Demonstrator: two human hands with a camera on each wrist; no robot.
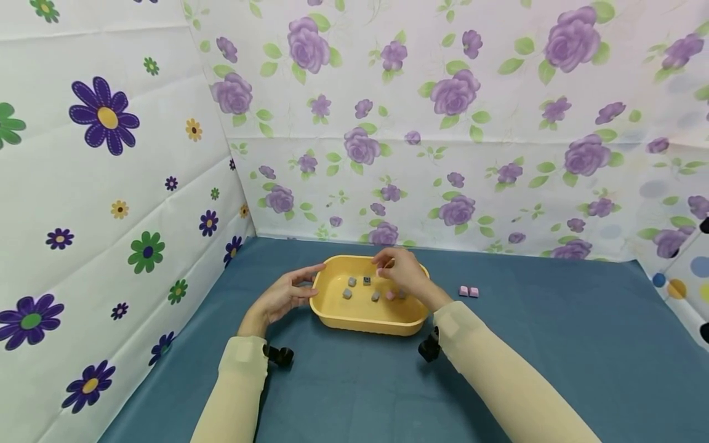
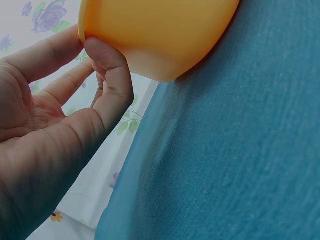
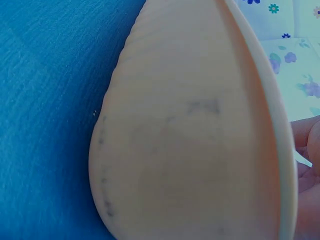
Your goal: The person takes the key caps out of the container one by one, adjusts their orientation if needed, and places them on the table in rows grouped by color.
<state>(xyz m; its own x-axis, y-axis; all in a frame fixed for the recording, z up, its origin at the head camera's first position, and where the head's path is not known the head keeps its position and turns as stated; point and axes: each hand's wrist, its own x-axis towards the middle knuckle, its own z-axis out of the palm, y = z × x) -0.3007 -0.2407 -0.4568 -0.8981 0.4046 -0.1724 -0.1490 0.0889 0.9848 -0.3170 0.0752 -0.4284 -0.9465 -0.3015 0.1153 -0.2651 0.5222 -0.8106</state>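
A yellow plastic tray (image 1: 362,324) stands on the blue cloth. Its left rim is pinched between the thumb and fingers of my left hand (image 1: 281,298), and the left wrist view shows that hold close up on the tray wall (image 2: 160,30). Over the tray's right half, my right hand (image 1: 407,271) pinches a small pale pink keycap (image 1: 380,272) at its fingertips. Several grey keycaps (image 1: 347,294), a pink keycap (image 1: 390,295) and a dark-faced one (image 1: 367,280) lie inside. In the right wrist view the tray's side (image 3: 190,150) hides most of the right hand (image 3: 307,195).
Two pink keycaps (image 1: 468,291) sit side by side on the blue cloth (image 1: 532,320), right of the tray. Behind the cloth hangs a purple-flowered sheet (image 1: 410,184), with another flower-printed sheet (image 1: 94,215) along the left.
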